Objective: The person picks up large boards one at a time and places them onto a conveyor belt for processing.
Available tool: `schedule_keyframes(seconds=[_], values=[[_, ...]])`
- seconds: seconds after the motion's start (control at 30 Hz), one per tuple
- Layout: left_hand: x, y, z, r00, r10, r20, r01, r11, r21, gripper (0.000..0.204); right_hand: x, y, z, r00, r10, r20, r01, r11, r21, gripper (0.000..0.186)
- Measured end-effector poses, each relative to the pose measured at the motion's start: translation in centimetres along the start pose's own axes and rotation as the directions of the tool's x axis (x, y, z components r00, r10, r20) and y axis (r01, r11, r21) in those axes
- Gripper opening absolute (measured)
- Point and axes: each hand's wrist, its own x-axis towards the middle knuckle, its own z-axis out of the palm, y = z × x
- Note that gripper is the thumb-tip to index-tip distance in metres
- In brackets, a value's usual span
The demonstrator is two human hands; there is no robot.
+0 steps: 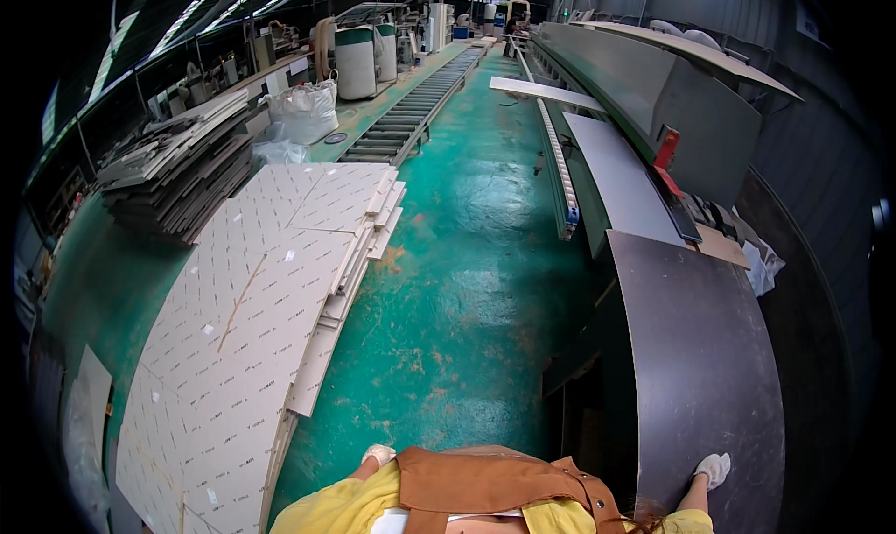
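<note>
My right hand (714, 470), in a whitish glove, rests on a dark grey panel (705, 347) at the lower right. Its fingers look spread on the surface, with nothing in them. My left hand (380, 455), also gloved, hangs beside my body over the green floor, between the panel and a stack of boards. Its fingers are too small and too hidden to read. The stack of pale printed boards (252, 291) is nearest to it, on the left, with uneven edges jutting toward the aisle. I wear a brown apron (485, 483) over yellow sleeves.
A long grey machine (653, 86) runs along the right, with a grey-white panel (621, 175) and a row of rollers (557, 161) beside it. Left of the green aisle (457, 282) lie a roller conveyor (401, 119), stacked strips (182, 161) and white sacks (303, 114). A person (511, 32) stands far off.
</note>
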Motion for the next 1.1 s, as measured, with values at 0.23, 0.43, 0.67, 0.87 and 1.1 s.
schedule_keyframes(seconds=[0.23,0.43,0.67,0.87,1.1], values=[[0.8,0.4,0.4,0.999,0.034,0.021,-0.037,0.986,0.161,0.023,-0.3,0.3,-0.1,0.997,-0.014,-0.071,0.016,1.000,0.023,0.047],[2.7,-2.1,0.3,0.946,0.317,0.063,-0.303,0.804,0.511,0.025,-1.2,-1.4,-1.1,1.000,-0.005,-0.016,0.005,1.000,0.020,0.046],[1.9,-0.8,0.5,0.975,0.201,0.099,-0.220,0.772,0.597,0.031,0.8,0.9,0.5,0.998,-0.034,-0.049,0.035,0.999,0.007,0.047],[1.4,-0.5,-0.1,0.963,0.261,0.070,-0.247,0.748,0.616,0.034,0.0,0.2,0.4,0.998,-0.042,-0.043,0.042,0.999,0.002,0.047],[1.1,-0.2,-0.4,0.973,0.217,0.082,-0.220,0.751,0.623,0.036,-0.5,0.3,-0.2,1.000,0.013,-0.022,-0.012,1.000,0.024,0.047]])
